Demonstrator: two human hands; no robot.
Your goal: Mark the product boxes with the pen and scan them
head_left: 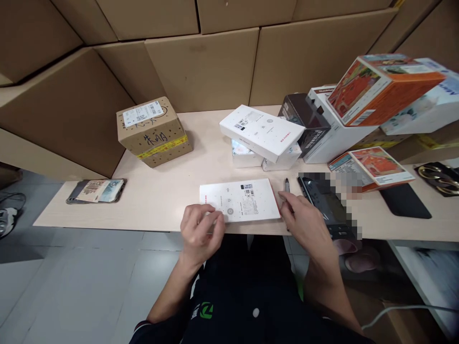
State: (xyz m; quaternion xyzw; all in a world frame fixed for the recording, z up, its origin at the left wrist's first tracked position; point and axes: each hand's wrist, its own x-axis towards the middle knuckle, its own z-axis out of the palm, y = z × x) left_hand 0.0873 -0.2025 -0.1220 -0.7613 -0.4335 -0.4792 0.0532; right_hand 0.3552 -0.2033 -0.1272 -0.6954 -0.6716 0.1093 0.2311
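Observation:
A flat white box (pixel 241 199) with printed labels lies near the front edge of the pale table (pixel 168 186). My left hand (pixel 201 231) rests on its near left corner, fingers curled against it. My right hand (pixel 301 222) sits at the box's right edge, fingers closed on a pen (pixel 287 185) that points away from me.
Behind it, white boxes (pixel 261 131) are stacked. A taped cardboard box (pixel 152 130) stands at left, a phone with banknotes (pixel 96 191) at the far left. Orange and white boxes (pixel 373 91), a dark device (pixel 324 203) and scissors (pixel 439 177) crowd the right. Cardboard cartons wall the back.

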